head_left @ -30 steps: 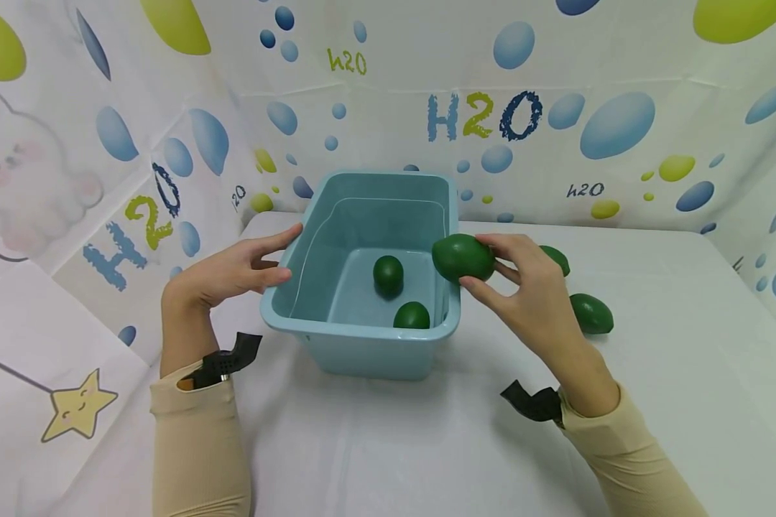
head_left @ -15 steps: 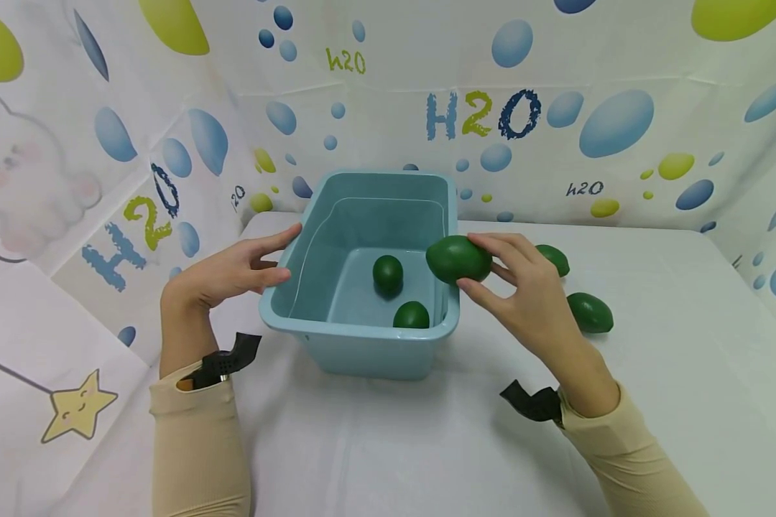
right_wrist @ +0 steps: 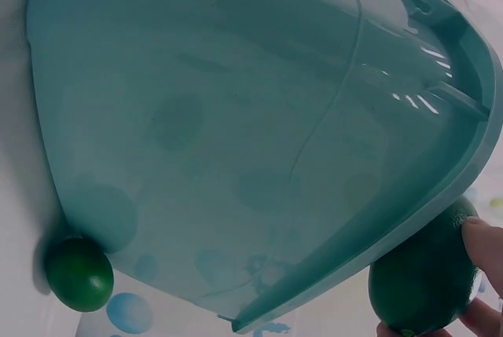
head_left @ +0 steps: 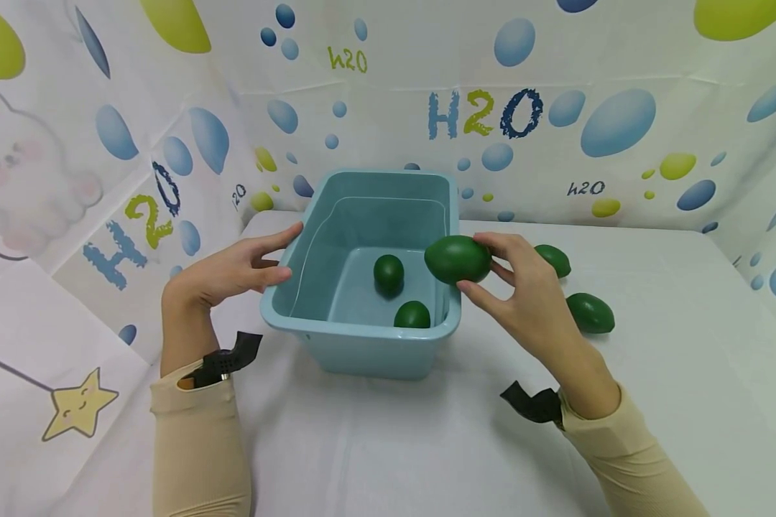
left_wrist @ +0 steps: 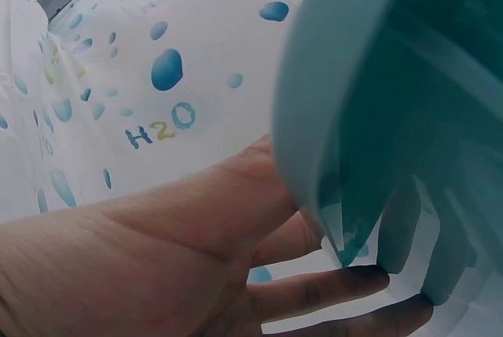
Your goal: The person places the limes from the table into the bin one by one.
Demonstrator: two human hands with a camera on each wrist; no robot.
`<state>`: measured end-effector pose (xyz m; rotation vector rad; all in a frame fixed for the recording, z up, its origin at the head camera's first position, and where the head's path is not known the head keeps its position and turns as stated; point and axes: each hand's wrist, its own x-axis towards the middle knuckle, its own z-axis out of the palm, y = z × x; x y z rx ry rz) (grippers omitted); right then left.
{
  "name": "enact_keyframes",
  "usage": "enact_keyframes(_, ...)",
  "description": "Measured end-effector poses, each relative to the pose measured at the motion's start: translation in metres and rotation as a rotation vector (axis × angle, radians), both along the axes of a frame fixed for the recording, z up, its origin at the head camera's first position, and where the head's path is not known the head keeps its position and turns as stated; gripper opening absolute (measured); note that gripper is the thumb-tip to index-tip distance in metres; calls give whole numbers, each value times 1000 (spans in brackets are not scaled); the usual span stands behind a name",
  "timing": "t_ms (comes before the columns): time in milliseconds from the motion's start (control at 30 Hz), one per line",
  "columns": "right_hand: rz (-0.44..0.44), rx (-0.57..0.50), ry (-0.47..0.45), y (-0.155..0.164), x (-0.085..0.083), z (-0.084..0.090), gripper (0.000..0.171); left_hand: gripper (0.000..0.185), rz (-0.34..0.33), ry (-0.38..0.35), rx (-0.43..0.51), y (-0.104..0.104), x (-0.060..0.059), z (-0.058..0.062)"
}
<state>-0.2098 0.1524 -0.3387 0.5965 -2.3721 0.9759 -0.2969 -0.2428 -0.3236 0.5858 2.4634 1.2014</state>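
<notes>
Held green fruit [head_left: 455, 260]: edged slightly inward over the right rim of the blue basin [head_left: 362, 355] compared with a second ago; against the half-second-old frame it looks almost still.
Fruit at the rim: overlaps the basin's opening in the head view, yet is not inside; I judge this a brief pause at the basin's edge. Whether it touches the rim, I cannot tell.
Right hand [head_left: 530, 301]: just outside the basin's right rim, its grip spread only as wide as the fruit, thumb and fingertips pinching the fruit's right end.
Left hand [head_left: 229, 271]: at the basin's left rim, its grip loosely spread, fingers nearly straight and touching the basin; it has hardly moved.
Green fruits: five, counting the held one. Two lie in the basin, the middle fruit [head_left: 389, 275] on its floor and the near fruit [head_left: 412, 315] by its front wall; two rest right of the basin, the far loose fruit [head_left: 552, 260] and the closer loose fruit [head_left: 591, 313].
Basin: one, upright on the white surface [head_left: 375, 459].
Hands: two, one on either side of the basin.
</notes>
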Motion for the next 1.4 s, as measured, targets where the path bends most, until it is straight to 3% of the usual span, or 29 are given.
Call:
enact_keyframes(567,42,78,110,-5,3,-1,63,70,-4,-1,-3,-3,-2,-2)
enact_keyframes(867,72,118,78,-7,5,-3,56,70,-14,8,-6,-4,-2,-3)
enact_keyframes(1133,41,139,106,0,3,-5,51,70,-18,14,-11,-5,-4,-4)
enact_keyframes(1400,-46,137,94,20,2,1,48,70,-16,8,-5,-8,-6,-7)
